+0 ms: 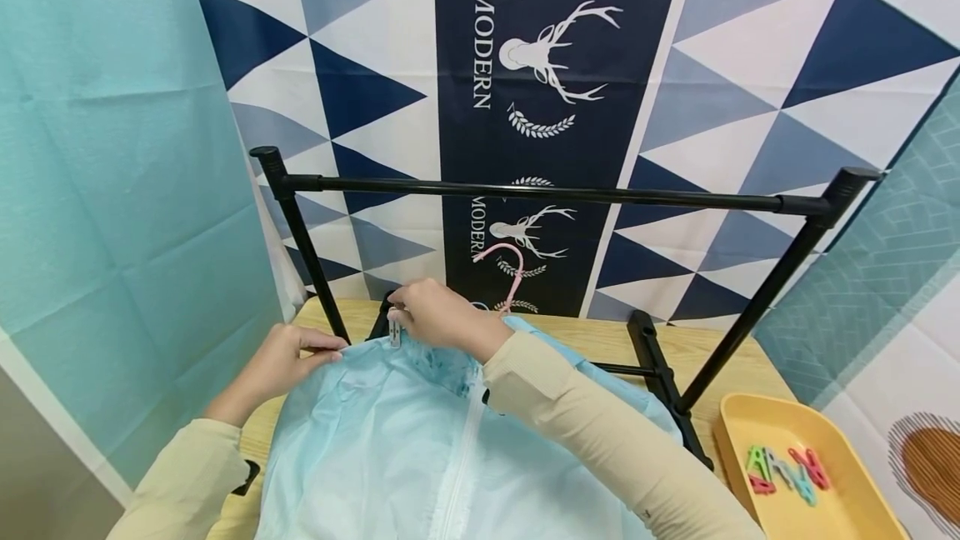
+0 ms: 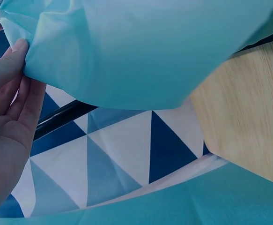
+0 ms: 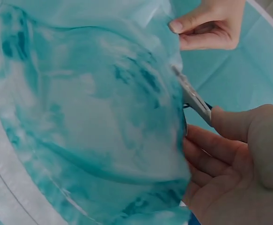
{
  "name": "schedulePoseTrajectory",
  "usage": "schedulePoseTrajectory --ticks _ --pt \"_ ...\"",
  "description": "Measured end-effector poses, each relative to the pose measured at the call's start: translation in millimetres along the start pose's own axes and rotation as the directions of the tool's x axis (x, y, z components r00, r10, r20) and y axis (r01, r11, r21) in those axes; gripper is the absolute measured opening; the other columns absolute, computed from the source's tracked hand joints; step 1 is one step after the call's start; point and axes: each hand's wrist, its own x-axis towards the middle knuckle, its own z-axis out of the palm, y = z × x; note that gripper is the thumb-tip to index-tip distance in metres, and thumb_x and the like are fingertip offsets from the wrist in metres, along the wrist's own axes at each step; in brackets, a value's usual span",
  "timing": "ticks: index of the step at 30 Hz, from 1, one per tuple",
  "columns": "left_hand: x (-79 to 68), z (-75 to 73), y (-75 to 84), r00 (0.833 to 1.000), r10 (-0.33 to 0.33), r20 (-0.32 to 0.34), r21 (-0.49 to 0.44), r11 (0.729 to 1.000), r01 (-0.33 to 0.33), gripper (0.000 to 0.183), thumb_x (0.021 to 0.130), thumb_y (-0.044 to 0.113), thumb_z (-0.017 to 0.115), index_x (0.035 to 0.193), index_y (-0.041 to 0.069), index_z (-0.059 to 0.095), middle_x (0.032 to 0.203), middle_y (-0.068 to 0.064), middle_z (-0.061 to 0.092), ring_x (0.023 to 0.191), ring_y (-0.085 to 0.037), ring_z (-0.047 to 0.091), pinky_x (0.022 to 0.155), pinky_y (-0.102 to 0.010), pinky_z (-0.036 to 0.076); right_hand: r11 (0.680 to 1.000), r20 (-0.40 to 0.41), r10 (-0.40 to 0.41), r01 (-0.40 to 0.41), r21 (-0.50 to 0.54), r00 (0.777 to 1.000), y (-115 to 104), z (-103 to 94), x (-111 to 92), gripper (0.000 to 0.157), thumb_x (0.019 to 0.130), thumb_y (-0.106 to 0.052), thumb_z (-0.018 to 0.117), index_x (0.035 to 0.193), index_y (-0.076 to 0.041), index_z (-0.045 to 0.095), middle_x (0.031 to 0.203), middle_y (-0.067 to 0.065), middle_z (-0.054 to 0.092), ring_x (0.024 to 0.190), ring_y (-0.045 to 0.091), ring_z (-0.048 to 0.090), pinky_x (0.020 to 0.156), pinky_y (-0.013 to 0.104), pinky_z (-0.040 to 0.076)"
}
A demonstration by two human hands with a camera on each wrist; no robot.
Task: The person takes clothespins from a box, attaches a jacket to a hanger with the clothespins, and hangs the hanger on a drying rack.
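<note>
A light blue jacket (image 1: 375,448) with a white zip down its front hangs from a pink hanger (image 1: 518,269), whose hook sticks up above the collar. My left hand (image 1: 273,367) pinches the jacket's shoulder edge between thumb and fingers; the left wrist view shows the thumb (image 2: 19,49) lying on the fabric. Reaching across to the same shoulder, my right hand (image 1: 441,317) pinches a grey-white clothespin (image 3: 195,98). In the right wrist view the clothespin's jaws sit at the fabric edge, just below the left hand. Patterned cloth of the jacket's inner side shows beside it.
A black rack (image 1: 525,188) with a crossbar stands on the wooden table (image 1: 720,348) behind the jacket. At right, a yellow tray (image 1: 832,515) contains several coloured clothespins (image 1: 802,486). A patterned curtain (image 1: 375,40) hangs behind the table.
</note>
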Motion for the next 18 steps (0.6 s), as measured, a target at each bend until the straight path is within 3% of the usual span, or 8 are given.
schedulePoseTrajectory --ticks 5,11,18 --pt "0.1 0.4 -0.3 1.0 0.005 -0.015 0.002 1.0 -0.005 0.016 0.082 0.0 0.071 0.097 0.001 0.076 0.092 -0.014 0.076 0.085 -0.029 0.073 0.07 -0.033 0.059 1.0 -0.017 -0.024 0.024 -0.017 1.0 -2.8 -5.7 -9.3 0.039 0.099 -0.027 0.054 0.132 -0.007 0.058 0.126 0.008 0.064 0.1 0.017 0.067 0.091 0.026 0.054" --pt "1.1 1.8 0.5 1.0 0.003 -0.016 0.004 1.0 -0.003 0.016 0.082 0.0 0.071 0.097 0.001 0.076 0.092 -0.014 0.076 0.086 -0.029 0.073 0.07 -0.034 0.059 0.998 -0.046 -0.062 0.062 -0.017 0.997 0.9 -13.2 -28.8 0.039 0.098 -0.026 0.056 0.131 -0.006 0.058 0.132 0.009 0.061 0.121 0.021 0.06 0.098 0.03 0.052" --pt "-0.2 2.0 0.9 1.0 -0.009 -0.016 -0.005 1.0 0.009 0.015 0.083 0.001 0.071 0.097 0.002 0.076 0.093 -0.014 0.076 0.087 -0.03 0.072 0.071 -0.034 0.059 0.995 -0.077 -0.101 0.101 0.004 0.992 7.4 -18.4 -53.0 0.038 0.096 -0.02 0.059 0.13 -0.002 0.059 0.13 0.012 0.061 0.122 0.024 0.058 0.1 0.032 0.051"
